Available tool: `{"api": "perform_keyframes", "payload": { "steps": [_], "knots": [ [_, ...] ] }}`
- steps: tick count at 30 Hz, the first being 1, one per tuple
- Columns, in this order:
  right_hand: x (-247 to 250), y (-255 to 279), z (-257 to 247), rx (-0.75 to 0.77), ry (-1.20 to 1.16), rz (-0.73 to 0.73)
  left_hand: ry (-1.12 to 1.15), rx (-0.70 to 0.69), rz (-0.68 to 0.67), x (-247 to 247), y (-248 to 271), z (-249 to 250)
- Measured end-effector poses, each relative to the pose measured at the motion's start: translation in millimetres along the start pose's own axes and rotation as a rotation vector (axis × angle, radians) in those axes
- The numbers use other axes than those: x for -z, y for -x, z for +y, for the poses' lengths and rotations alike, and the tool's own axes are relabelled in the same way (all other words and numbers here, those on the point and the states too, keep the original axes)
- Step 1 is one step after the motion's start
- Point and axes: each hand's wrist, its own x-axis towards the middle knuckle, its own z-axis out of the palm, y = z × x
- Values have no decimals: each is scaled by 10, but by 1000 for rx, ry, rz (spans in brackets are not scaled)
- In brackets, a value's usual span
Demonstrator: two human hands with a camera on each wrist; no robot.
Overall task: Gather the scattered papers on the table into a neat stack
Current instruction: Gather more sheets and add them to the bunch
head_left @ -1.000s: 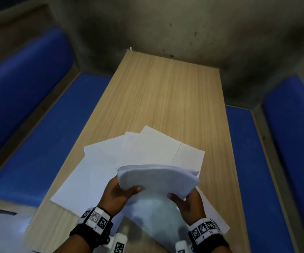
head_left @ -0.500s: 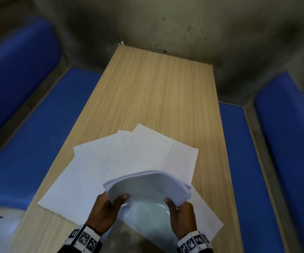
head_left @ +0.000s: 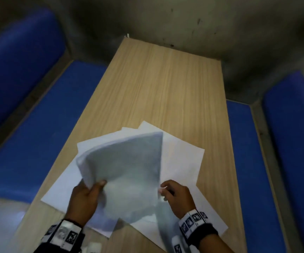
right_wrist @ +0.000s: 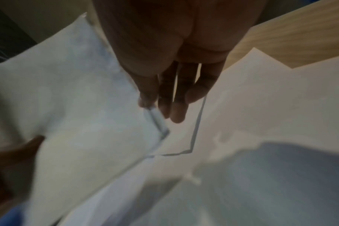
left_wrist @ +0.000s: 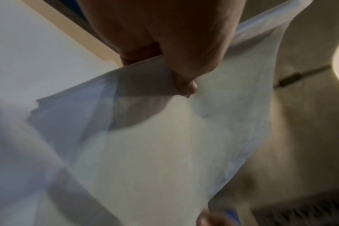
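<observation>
A bundle of white papers is lifted above the wooden table, standing up on edge and blurred. My left hand grips its left edge, thumb in front and fingers behind; the left wrist view shows the left hand holding the same bundle. My right hand pinches the bundle's right edge. In the right wrist view the right hand has its thumb on the bundle's corner and its fingers just behind. Loose sheets lie fanned on the table beneath, some hidden by the bundle.
More loose sheets reach the table's left edge, and one lies near the right edge. Blue cushioned benches run along both sides. A grey wall closes the far end. Bare wood lies beyond the sheets.
The bundle was held bowed and nearly flat between both hands; it has swung up on edge. The right hand has shifted right to the bundle's side edge.
</observation>
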Motion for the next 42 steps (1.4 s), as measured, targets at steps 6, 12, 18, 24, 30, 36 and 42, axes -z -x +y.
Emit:
{"api": "perform_keyframes", "payload": {
  "steps": [6, 12, 18, 24, 30, 36, 42],
  "knots": [
    [-221, -704, -76, -423, -116, 185, 9, -14, 143, 572, -75, -165],
    [-427, -938, -66, -521, -55, 239, 12, 103, 226, 770, 1, -378],
    [-109, -827, -92, -378, -161, 243, 22, 152, 257, 828, 2, -482],
    [585, -127, 380, -358, -55, 251, 55, 159, 229, 690, 14, -467],
    [777, 190, 961, -403, 214, 102, 28, 121, 191, 566, 61, -366],
    [574, 154, 1155, -487, 605, 34, -6, 97, 174, 483, 161, -243],
    [583, 82, 1231, -576, 495, 18, 26, 100, 171, 448, 231, -259]
  ]
}}
